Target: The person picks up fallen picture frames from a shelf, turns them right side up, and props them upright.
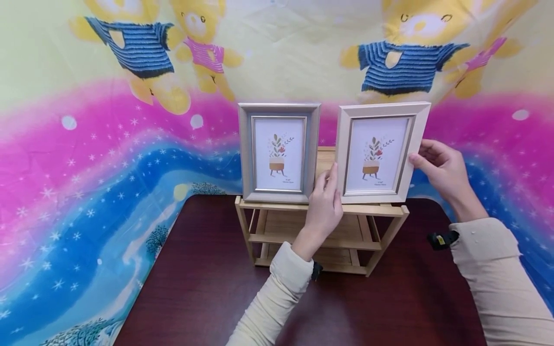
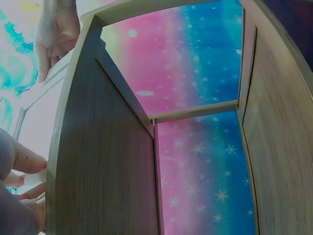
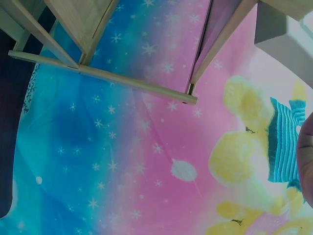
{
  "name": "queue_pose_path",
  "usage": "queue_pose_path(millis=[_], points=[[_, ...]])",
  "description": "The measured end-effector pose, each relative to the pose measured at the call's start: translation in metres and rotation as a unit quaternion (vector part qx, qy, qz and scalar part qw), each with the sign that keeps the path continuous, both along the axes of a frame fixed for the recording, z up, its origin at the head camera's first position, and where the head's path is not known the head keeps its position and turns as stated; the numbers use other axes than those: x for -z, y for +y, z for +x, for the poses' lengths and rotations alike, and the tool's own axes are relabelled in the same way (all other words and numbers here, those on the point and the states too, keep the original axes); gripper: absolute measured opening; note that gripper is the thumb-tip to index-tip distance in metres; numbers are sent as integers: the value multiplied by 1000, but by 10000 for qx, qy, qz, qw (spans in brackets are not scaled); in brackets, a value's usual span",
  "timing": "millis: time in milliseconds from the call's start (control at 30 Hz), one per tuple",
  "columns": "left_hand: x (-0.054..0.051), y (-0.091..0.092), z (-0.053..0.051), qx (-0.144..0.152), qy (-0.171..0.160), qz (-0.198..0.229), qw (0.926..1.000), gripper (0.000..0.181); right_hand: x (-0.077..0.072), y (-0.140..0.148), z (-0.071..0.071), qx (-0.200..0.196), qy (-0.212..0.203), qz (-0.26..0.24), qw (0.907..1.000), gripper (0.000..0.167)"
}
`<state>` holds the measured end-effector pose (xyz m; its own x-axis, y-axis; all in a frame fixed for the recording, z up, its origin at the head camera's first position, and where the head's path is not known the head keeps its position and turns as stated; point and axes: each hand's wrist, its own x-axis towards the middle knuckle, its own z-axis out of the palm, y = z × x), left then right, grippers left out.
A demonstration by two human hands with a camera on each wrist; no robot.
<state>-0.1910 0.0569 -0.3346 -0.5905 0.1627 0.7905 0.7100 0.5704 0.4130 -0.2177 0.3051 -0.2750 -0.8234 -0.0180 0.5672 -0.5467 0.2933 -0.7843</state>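
A white picture frame [image 1: 381, 154] with a potted-plant print stands, slightly tilted, on the right part of the top of a small wooden shelf rack [image 1: 359, 209]. My right hand [image 1: 446, 166] grips its right edge, thumb on the front and fingers behind. At the lower left edge, my left hand [image 1: 323, 204] holds the frame with its fingers; part of that grip is hidden. Just left of this hand, a silver-grey picture frame [image 1: 279, 194] with the same print stands upright on the rack. The left wrist view shows left-hand fingers [image 2: 27, 159] beside the rack's top board.
The rack has lower wooden tiers [image 1: 311, 229] and stands on a dark red-brown table [image 1: 195, 288]. Behind the table hangs a colourful backdrop [image 1: 294, 57] with printed bears and snowflakes. Black wrist straps [image 1: 443, 239] sit at the sleeve cuffs.
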Motion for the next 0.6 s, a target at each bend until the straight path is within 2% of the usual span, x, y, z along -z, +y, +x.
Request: queue_pose_path(millis=[200, 400, 500, 600], points=[[0, -1, 3, 197, 257, 179, 9993, 56, 0, 1, -2, 353, -99, 528, 9979, 28], [3, 0, 5, 179, 553, 240, 9980, 55, 0, 1, -5, 327, -125, 683, 9971, 31], [4, 1, 6, 160, 640, 288, 9974, 55, -3, 0, -6, 230, -16, 615, 9978, 33], [5, 1, 6, 118, 691, 282, 9971, 54, -9, -3, -6, 6, 147, 188, 9997, 43]])
